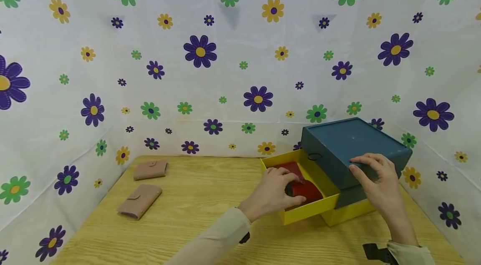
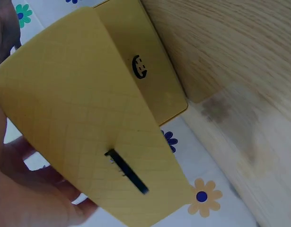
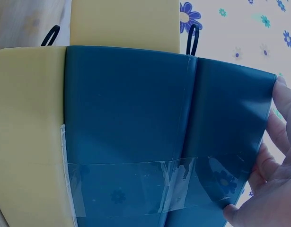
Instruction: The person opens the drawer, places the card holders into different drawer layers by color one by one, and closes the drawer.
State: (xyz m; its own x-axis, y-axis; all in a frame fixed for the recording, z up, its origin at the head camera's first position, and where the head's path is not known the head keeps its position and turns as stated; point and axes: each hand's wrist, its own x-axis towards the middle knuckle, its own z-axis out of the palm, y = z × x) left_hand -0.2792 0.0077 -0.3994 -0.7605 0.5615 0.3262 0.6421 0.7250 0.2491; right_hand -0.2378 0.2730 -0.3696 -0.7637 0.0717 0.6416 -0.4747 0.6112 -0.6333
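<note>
Keep the right hand (image 1: 375,181) gripping the blue box (image 1: 349,144) steady (it'll slide otherwise) while the left hand's (image 1: 276,192) curled fingers seat the red wallet (image 1: 306,188) flat in the yellow drawer (image 1: 300,213).

Bright even light, soft shadows; head view edges bowed; wrist views slightly blurred.

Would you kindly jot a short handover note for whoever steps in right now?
Left hand: inside the open yellow drawer, grip on a red wallet.
Right hand: steadies the blue box at its front edge.
Two pink wallets lie on the wooden table, left of the box.
Done: drawer pulled out.
Left, seemingly: the pink wallets are untouched and the drawer is open.
</note>
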